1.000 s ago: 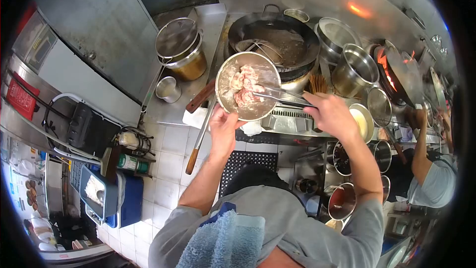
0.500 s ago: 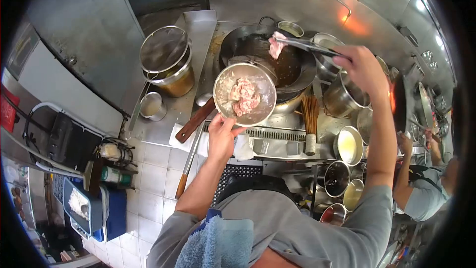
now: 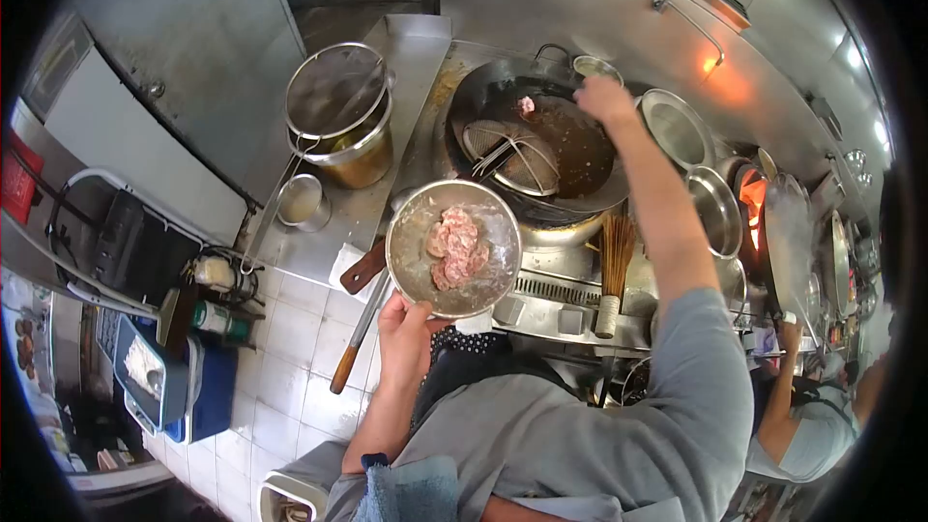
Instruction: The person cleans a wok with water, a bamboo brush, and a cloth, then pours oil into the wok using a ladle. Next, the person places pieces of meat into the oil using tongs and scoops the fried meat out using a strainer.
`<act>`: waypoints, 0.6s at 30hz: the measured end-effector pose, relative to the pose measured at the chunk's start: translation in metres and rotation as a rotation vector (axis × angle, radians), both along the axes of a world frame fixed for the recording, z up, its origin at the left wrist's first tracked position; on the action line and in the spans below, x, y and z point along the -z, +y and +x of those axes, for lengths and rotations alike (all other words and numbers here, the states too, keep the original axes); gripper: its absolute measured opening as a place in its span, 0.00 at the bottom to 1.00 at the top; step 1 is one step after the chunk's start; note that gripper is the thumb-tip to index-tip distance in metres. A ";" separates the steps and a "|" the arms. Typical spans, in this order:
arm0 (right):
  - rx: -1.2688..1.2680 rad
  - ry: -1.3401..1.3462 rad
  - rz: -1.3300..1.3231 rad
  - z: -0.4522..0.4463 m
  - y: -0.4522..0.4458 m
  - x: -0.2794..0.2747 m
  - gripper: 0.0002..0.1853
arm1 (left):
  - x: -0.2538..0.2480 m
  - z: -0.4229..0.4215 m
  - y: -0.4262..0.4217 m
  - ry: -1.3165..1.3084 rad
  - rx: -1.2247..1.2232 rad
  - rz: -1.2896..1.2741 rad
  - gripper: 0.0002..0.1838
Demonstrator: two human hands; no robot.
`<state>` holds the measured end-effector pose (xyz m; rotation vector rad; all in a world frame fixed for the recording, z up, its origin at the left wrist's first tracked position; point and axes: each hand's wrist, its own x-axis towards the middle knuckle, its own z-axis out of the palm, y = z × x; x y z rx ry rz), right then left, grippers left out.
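Observation:
My left hand [image 3: 404, 336] grips the rim of a metal mixing bowl [image 3: 401, 256], tilted towards me in front of the wok. Inside it lies a clump of raw, pinkish meat [image 3: 457, 249]. My right hand [image 3: 606, 100] is closed above the far right of a large black wok [image 3: 471, 87] of dark oil. The tongs seen in it earlier are hard to make out now against the dark wok. One small piece of meat [image 3: 526, 106] is in the wok, left of my right hand. A round wire strainer [image 3: 532, 159] rests in the wok's near left side.
A pot with a strainer on top [image 3: 356, 150] and a small metal cup [image 3: 303, 203] stand at left. A bamboo brush [image 3: 616, 266] leans at the stove front. Flames [image 3: 752, 195] burn at right, near a co-worker [image 3: 807, 425]. A long-handled tool [image 3: 350, 353] juts over the floor.
My right hand has moved left and down towards the wok, and the meat from the tongs appears lower, in the wok. The bowl has come nearer to me, uncovering the strainer.

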<state>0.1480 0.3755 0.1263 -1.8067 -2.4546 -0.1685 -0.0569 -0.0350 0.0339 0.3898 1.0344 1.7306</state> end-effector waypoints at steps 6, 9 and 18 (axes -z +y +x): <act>-0.349 0.382 0.143 0.062 -0.087 -0.124 0.19 | -0.001 -0.013 0.018 0.021 0.017 0.013 0.04; -0.439 0.305 0.033 0.059 -0.185 -0.158 0.18 | 0.006 -0.015 0.038 0.054 0.032 0.104 0.06; -0.479 -0.040 -0.100 0.036 -0.249 -0.106 0.10 | 0.008 0.008 0.069 0.166 0.087 0.259 0.07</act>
